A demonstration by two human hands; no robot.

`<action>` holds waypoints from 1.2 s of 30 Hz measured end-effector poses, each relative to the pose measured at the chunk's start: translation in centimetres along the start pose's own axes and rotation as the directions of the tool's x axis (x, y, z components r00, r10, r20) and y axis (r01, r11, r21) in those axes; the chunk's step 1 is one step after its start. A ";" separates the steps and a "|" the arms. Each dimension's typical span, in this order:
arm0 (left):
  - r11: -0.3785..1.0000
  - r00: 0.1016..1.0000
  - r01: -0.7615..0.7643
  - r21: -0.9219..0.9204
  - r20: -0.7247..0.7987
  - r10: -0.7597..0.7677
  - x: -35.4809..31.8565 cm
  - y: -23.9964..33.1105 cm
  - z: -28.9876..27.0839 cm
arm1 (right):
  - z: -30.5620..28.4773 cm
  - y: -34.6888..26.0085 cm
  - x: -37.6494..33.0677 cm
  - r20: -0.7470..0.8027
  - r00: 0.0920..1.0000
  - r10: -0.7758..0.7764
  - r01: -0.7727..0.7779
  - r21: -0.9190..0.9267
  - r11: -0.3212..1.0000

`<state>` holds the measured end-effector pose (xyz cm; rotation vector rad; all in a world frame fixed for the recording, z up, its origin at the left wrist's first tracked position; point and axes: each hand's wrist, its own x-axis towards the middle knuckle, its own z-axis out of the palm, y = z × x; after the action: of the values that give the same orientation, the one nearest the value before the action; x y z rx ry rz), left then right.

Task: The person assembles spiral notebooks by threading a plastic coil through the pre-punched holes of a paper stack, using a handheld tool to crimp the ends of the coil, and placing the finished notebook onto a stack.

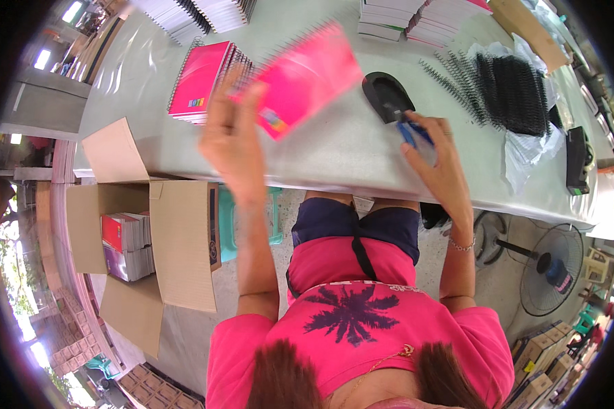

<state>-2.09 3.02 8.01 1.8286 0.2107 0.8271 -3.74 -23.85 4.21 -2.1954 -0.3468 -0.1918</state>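
My left hand (235,140) is closed on a pink spiral notebook (310,78), held by its lower left side above the table. Both are smeared by motion. Just left of it lies a stack of similar pink spiral notebooks (199,78), partly behind my fingers. My right hand (440,150) grips blue-handled pliers (408,133), whose jaws point toward a black rounded tray (378,92) on the table. To the right of the tray is a pile of black binding coils (515,95) on crumpled white plastic, some of them loose and fanned out.
Stacks of bound books (392,17) stand along the table's far side. A black tape dispenser (578,160) sits at the right edge. Below left, an open cardboard box (184,238) holds several books (126,242). A standing fan (551,269) is on the floor at right.
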 end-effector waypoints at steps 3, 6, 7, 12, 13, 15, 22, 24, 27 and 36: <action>0.989 0.988 -0.138 -0.055 -0.083 0.133 5.9 0.3 -3.6 | -1.0 3.2 -0.3 -0.143 0.990 0.022 -0.064 -0.295 0.953; 0.994 0.995 -0.099 -0.046 0.028 0.100 11.8 -0.4 -7.6 | -1.5 4.4 -0.6 -0.168 0.985 0.049 -0.104 -0.336 0.936; 0.996 0.994 -0.075 -0.052 0.078 0.079 13.4 -0.7 -8.3 | -1.5 4.6 -0.6 -0.175 0.984 0.042 -0.101 -0.345 0.933; 0.976 0.929 -0.196 0.091 0.336 0.156 19.0 -1.2 -9.2 | -0.7 5.0 -0.8 -0.203 0.978 -0.042 -0.039 -0.378 0.925; 0.976 0.906 -0.196 0.091 0.398 0.145 20.3 -1.7 -9.2 | -0.6 5.1 -0.9 -0.212 0.976 -0.056 -0.030 -0.382 0.924; 0.975 0.824 -0.219 0.046 0.544 0.159 22.5 -3.1 -8.2 | -0.5 5.0 -0.9 -0.226 0.973 -0.049 -0.036 -0.357 0.934; 0.937 0.635 -0.215 0.277 0.768 -0.081 22.3 -4.7 -2.0 | -0.5 5.5 -1.6 -0.418 0.907 0.053 -0.217 -0.356 0.909; 0.840 0.616 -0.383 0.385 0.784 -0.078 21.3 -5.2 -0.7 | -0.5 5.7 -1.6 -0.437 0.895 0.088 -0.260 -0.350 0.900; 0.783 0.557 -0.506 0.363 0.830 -0.025 20.4 -6.3 0.0 | -0.4 5.6 -1.6 -0.425 0.899 0.100 -0.263 -0.344 0.901; 0.749 0.597 -0.583 0.315 0.792 0.130 19.5 -9.0 0.5 | -1.1 5.5 -0.7 -0.481 0.875 0.047 -0.211 -0.292 0.933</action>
<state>14.88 16.24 8.57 2.6839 -0.5583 0.2143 -2.73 -28.02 0.57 -2.4023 0.1201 -0.7405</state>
